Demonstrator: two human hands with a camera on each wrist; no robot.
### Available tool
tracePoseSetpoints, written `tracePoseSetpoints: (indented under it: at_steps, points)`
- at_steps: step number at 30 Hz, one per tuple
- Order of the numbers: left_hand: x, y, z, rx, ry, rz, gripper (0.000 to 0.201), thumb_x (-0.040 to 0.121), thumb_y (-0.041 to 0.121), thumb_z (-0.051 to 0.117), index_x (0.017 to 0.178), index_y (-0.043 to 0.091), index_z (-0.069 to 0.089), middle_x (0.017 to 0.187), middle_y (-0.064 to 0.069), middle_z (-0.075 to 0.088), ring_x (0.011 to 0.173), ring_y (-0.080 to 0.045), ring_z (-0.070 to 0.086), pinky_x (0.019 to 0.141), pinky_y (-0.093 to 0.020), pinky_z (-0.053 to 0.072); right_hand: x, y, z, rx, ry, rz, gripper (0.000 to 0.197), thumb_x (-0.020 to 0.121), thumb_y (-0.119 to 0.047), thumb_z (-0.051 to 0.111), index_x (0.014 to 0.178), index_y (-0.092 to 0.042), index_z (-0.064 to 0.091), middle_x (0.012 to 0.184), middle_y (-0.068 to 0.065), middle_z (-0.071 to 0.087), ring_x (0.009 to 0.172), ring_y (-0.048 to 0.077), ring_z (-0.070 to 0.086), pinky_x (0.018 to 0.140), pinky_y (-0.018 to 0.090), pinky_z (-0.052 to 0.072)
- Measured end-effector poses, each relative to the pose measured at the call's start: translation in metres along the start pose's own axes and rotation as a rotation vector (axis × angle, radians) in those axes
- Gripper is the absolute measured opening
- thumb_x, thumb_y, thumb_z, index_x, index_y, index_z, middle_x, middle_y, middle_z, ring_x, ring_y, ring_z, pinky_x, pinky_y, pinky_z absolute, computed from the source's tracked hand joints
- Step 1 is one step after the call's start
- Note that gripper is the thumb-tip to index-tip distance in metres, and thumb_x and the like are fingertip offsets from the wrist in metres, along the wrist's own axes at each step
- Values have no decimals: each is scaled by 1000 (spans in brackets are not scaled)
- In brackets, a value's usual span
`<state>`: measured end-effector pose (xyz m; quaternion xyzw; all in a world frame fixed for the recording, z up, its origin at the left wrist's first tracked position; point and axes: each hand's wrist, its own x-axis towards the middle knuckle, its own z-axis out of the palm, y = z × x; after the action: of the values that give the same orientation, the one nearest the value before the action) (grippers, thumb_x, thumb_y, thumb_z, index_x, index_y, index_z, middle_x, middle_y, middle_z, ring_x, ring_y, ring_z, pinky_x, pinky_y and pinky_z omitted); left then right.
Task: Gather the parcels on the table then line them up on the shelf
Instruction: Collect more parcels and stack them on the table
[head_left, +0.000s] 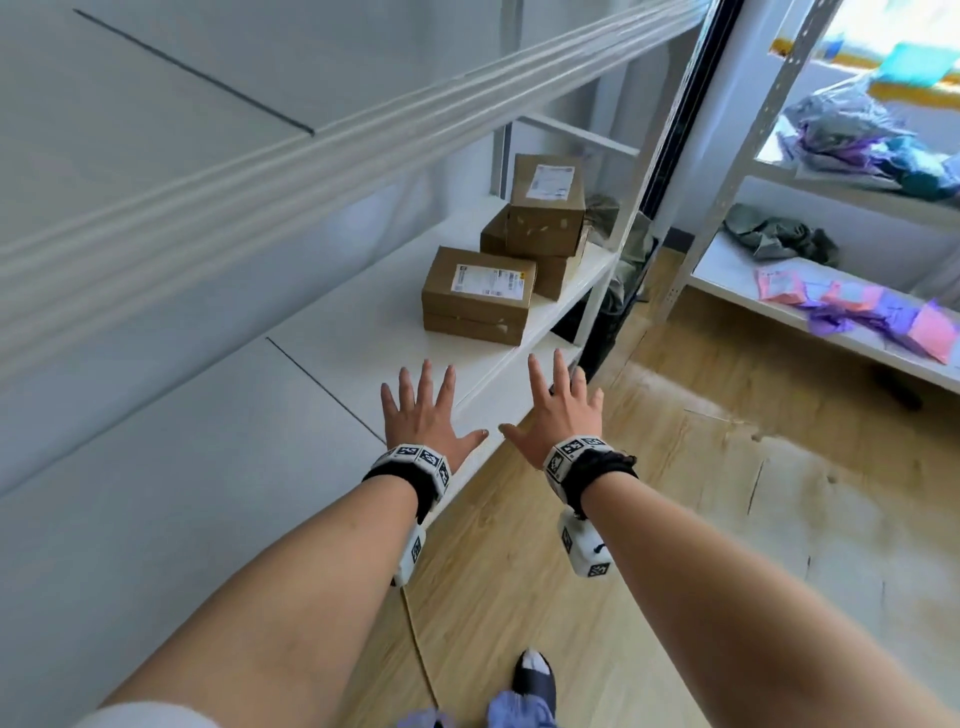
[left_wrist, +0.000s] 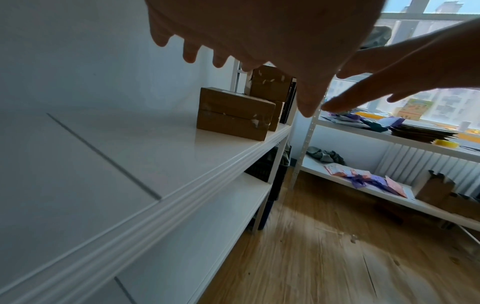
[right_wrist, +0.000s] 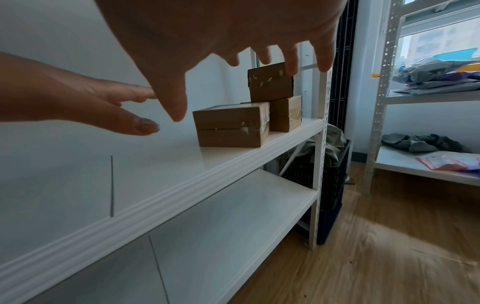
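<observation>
1. Reaching toward the white shelf (head_left: 363, 332), the person is stretching both arms out over its front lip; this broad, smooth, glossy board with its ribbed edge is the landmark, and I judge the step in hand to be squaring up the parcels already resting on it.
2. Sitting at the far end of that shelf are the parcels: a low, flat nearest parcel (head_left: 475, 296) of matte brown cardboard with a white label on top, and behind it a stacked pair (head_left: 540, 223), the upper box lying skewed on the lower.
3. Taped seams and torn white scraps are showing on the box faces, so I would expect the card to slide easily on the slick board and to dent at its corners.
4. Hovering short of the nearest parcel, the left hand (head_left: 423, 415) is spread flat, fingers splayed, holding nothing.
5. Hanging just past the shelf's front lip, the right hand (head_left: 558, 410) is equally splayed and empty.
6. Doing this well probably means bracketing each box with flat palms, lifting the tilted one off first, and nudging the fronts parallel to the lip.
</observation>
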<state>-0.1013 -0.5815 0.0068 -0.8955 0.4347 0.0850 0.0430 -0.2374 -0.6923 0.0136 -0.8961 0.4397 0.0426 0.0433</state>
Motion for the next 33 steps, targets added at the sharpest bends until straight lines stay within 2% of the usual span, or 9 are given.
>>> tracePoseSetpoints:
  at_steps: [5, 10, 13, 18, 22, 27, 30, 33]
  points:
    - [58, 45, -25, -58, 42, -61, 101, 85, 81, 38, 158, 29, -9, 167, -7, -11, 152, -37, -5, 121, -57, 1, 66, 40, -19, -28, 19, -69, 104, 84, -76, 46, 156, -28, -11, 164, 9, -15, 150, 38, 7, 117, 58, 19]
    - [122, 60, -42, -24, 47, -86, 108, 81, 83, 43, 158, 27, -7, 167, -9, -7, 152, -38, 2, 121, -58, 6, 132, 52, -24, -37, 20, -128, 103, 84, -75, 47, 156, -26, -9, 165, 11, -12, 150, 39, 9, 116, 57, 22]
    - [170, 64, -51, -20, 55, -77, 113, 76, 87, 45, 158, 27, -7, 167, -10, -5, 151, -40, 3, 121, -59, 6, 177, 56, -32, -22, 40, -146, 104, 83, -77, 45, 157, -26, -7, 165, 11, -10, 150, 39, 8, 117, 57, 21]
    - [244, 68, -74, -25, 44, -37, 118, 76, 80, 58, 158, 27, -7, 166, -10, -7, 151, -39, -2, 121, -58, 1, 255, 55, -60, 13, 107, -118, 105, 83, -72, 52, 158, -25, -4, 165, 11, -8, 149, 37, 10, 118, 56, 20]
    - [290, 63, -86, 74, 1, 37, 122, 72, 84, 57, 158, 27, -8, 166, -10, -3, 151, -39, 3, 121, -58, 6, 307, 47, -88, 53, 147, -91, 105, 82, -73, 52, 157, -25, -3, 165, 11, -5, 146, 39, 16, 117, 52, 22]
    - [323, 66, -87, 121, -154, 129, 137, 56, 92, 61, 157, 30, -8, 167, -6, -1, 152, -35, 8, 120, -56, 12, 348, 39, -109, 55, 202, -85, 106, 80, -78, 47, 157, -22, 1, 165, 14, -1, 147, 36, 15, 116, 51, 19]
    - [331, 66, -80, 98, -177, 129, 143, 48, 91, 67, 157, 31, -2, 167, -5, 4, 151, -33, 12, 120, -55, 15, 368, 35, -119, 57, 193, -104, 106, 79, -79, 46, 157, -20, 5, 164, 15, 3, 147, 39, 11, 117, 55, 14]
    - [333, 67, -79, 95, -185, 131, 142, 47, 89, 71, 157, 32, 1, 166, -4, 6, 150, -32, 13, 120, -54, 15, 381, 36, -125, 41, 182, -126, 104, 80, -77, 46, 157, -18, 7, 163, 16, 5, 148, 40, 9, 118, 57, 12]
